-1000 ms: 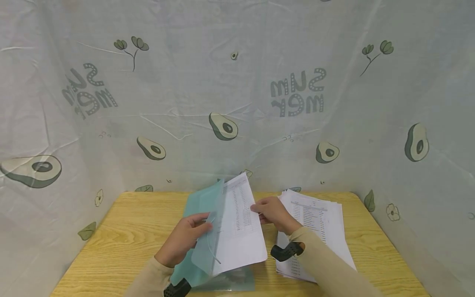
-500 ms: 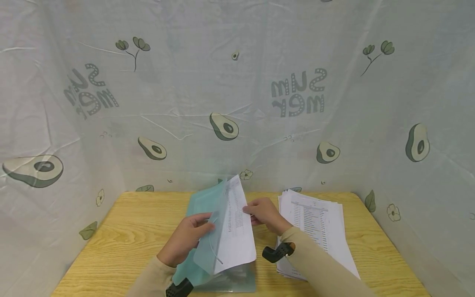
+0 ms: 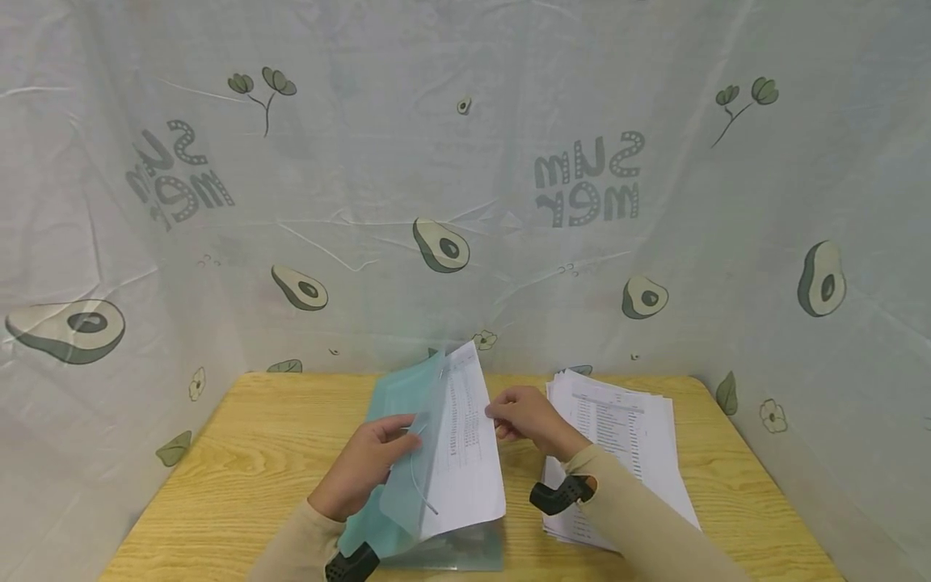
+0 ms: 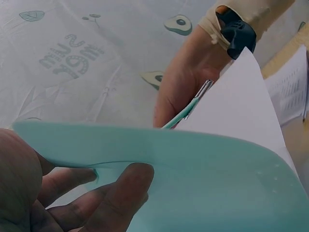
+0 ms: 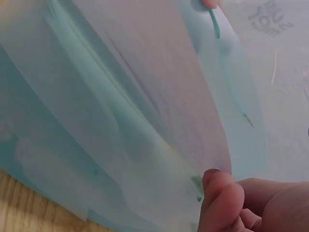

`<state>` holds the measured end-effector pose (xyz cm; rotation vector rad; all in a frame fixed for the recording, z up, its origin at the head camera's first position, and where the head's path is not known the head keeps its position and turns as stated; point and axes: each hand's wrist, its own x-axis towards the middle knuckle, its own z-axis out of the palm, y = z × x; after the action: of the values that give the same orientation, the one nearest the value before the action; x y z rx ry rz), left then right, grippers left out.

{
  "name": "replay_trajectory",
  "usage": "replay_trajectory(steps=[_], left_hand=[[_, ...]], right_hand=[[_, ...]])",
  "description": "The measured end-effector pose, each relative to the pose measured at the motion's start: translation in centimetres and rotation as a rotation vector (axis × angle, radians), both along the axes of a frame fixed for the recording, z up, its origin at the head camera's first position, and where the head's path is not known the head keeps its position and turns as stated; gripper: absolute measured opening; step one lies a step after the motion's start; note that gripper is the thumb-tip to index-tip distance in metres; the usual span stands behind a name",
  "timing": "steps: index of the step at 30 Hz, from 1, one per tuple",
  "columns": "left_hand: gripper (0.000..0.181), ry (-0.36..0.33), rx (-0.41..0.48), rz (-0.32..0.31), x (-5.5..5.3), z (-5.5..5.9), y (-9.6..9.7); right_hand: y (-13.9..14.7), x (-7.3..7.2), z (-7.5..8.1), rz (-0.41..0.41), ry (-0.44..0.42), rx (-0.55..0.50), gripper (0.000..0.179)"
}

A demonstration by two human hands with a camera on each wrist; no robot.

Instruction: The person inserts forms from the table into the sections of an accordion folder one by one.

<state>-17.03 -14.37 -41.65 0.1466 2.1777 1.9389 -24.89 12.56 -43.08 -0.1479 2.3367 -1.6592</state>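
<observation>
A translucent teal document folder (image 3: pixel 400 392) lies raised open at the table's centre. My left hand (image 3: pixel 362 467) grips its lifted cover between thumb and fingers; the left wrist view shows the cover (image 4: pixel 207 154) pinched at its edge. A thin cord (image 5: pixel 215 25) with a metal tip hangs against the cover. Inside, a printed paper sheet (image 3: pixel 465 453) leans upright and slightly tilted. With thumb and fingers, my right hand (image 3: pixel 534 419) pinches the right edge of the paper. In the right wrist view that hand (image 5: pixel 231 205) holds its edge, and translucent folder layers show below.
To the right lies a stack of printed papers (image 3: pixel 614 432), partly under the right forearm. The wooden table (image 3: pixel 262 436) is walled by a white curtain (image 3: pixel 349 162) printed with avocados. Black wrist devices (image 3: pixel 560 493) sit on both sleeves.
The paper and right hand shift left, then slightly back to the right, while the hand keeps its pinch. The left hand and the folder cover stay nearly in place.
</observation>
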Motion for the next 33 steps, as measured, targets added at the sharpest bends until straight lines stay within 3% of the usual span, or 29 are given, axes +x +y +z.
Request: replay_trajectory(steps=[6, 20, 33], left_hand=[[0.05, -0.005, 0.007, 0.003, 0.0, -0.1, 0.3], [0.05, -0.003, 0.034, -0.002, 0.0, -0.1, 0.3], [0.05, 0.0, 0.031, 0.003, 0.1, 0.0, 0.0]], right_hand=[[-0.8, 0.2, -0.4, -0.004, 0.043, -0.022, 0.013], [-2.3, 0.7, -0.8, 0.009, 0.096, 0.035, 0.011], [-0.3, 0.9, -0.5, 0.002, 0.074, 0.064, 0.021]])
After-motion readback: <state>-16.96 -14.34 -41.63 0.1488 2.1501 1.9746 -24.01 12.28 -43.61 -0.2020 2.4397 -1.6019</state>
